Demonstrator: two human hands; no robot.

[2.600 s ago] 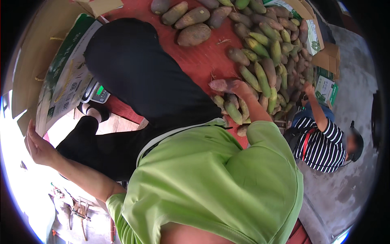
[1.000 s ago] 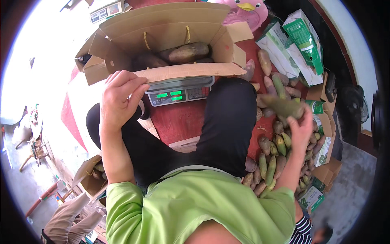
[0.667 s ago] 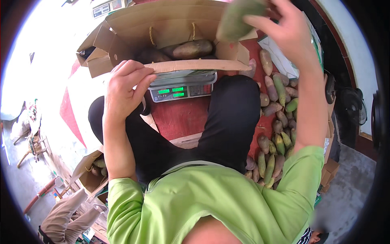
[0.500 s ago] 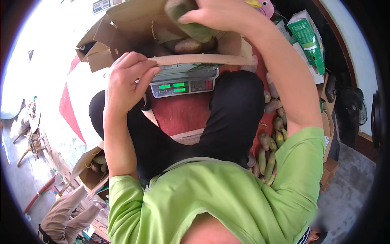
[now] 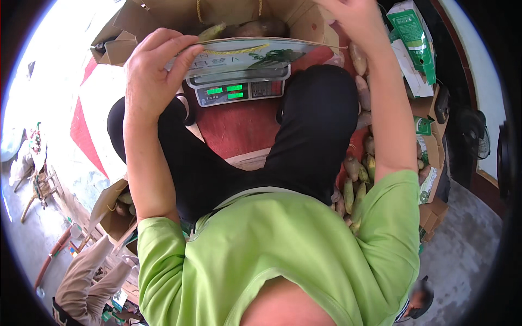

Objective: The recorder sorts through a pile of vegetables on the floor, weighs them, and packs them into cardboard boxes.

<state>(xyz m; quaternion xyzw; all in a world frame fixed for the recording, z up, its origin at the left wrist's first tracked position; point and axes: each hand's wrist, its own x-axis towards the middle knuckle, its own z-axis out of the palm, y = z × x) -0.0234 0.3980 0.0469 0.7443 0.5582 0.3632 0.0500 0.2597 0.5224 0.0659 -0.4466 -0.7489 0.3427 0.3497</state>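
Note:
An open cardboard box rests on a digital weighing scale with green lit displays. Inside it lie a greenish long vegetable and brownish thick ones, which look like tubers. My left hand pinches the box's near edge at its left corner, thumb outside. A yellow cord handle hangs on the near panel. Beyond the box's right side is my right hand, with its fingers partly cut off by the top edge; they look apart, and nothing shows in them.
More long vegetables lie on the red surface to my right. Green-and-white cartons and a black fan stand farther right. A smaller box of vegetables sits at the left, near another person's legs.
My right hand has let go of the large greenish vegetable and moved right, out of the box. My left hand keeps its hold on the edge. The view has shifted slightly.

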